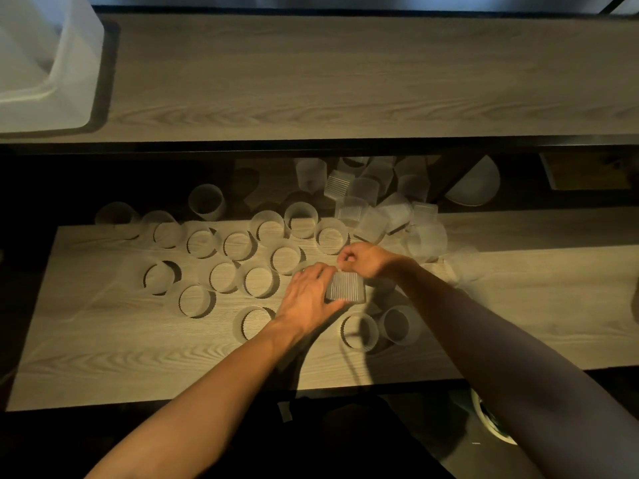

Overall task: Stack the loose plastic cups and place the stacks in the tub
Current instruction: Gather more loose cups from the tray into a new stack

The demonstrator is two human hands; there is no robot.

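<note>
Ribbed cup (pixel 345 288): gripped by my left hand (pixel 306 299). Right hand (pixel 363 261): fingers curled at its rim, hold unclear. Loose cups (pixel 238 245): many, unstacked. Tub (pixel 52 81): upper shelf, no stacks visible. Task barely begun.

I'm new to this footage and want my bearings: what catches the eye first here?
Dozens of clear plastic cups cover the lower wooden table, most standing, with a tumbled heap at its back right. At the centre, the left hand grips a ribbed cup while the right hand curls at its upper edge. A white tub sits on the upper shelf, far left.
</note>
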